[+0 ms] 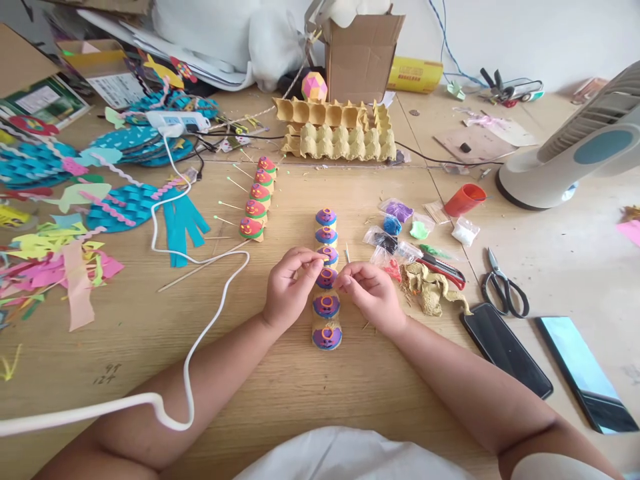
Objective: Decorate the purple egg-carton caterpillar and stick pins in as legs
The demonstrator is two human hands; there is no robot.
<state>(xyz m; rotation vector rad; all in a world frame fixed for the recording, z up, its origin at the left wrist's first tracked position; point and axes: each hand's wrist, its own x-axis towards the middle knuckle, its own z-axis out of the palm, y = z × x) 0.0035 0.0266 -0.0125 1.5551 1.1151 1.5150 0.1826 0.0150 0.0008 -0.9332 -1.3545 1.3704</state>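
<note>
A strip of egg-carton cups (pixel 327 306) runs up the middle of the table, its bumps covered in purple and blue clay with orange rings and small dark face marks. Over its left side, my left hand (pixel 291 285) is closed in a pinch; a tiny yellowish bit shows at the fingertips, too small to name. My right hand (pixel 373 293) pinches just right of the strip, and whatever lies between its fingers is hidden. Both hands partly cover the middle cups. Farther left stands a finished-looking red and green cup strip (pixel 256 209) with white sticks along its side.
Bagged coloured clay (pixel 399 211), a utility knife (pixel 445 270), torn carton scraps (pixel 429 287), scissors (pixel 503 287) and two phones (pixel 507 350) lie at right. A white cable (pixel 227 287) crosses the left side. Egg cartons (pixel 345 142) and a fan (pixel 575 147) stand farther back.
</note>
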